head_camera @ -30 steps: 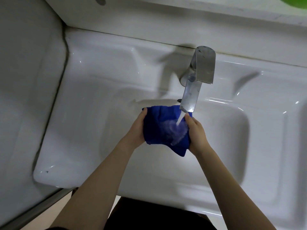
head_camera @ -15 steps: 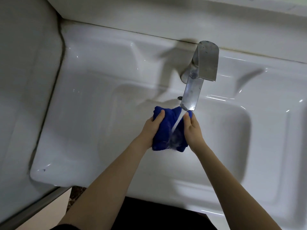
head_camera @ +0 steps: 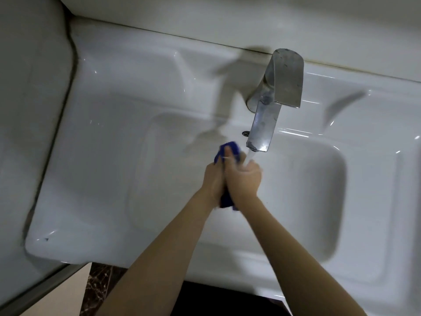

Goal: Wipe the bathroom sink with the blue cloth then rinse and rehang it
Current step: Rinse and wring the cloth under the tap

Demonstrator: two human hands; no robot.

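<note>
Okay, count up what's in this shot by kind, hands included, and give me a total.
Hands: 2 (left hand, right hand)
Blue cloth: 1
Faucet: 1
Sink: 1
Total: 5

I log the cloth [head_camera: 234,147] as deep royal blue, plain, with no print I can make out. Sink [head_camera: 114,160]: glossy white, grey in its shadows. Faucet [head_camera: 286,76]: dull silver-grey, speckled with darker spots. Water stream [head_camera: 248,157] reads white. Seam [head_camera: 54,133] along the sink's left edge: dark grey-black. Floor tile [head_camera: 102,286]: dark brown with pale marbled veins, beside a plain beige strip [head_camera: 61,297].
</note>
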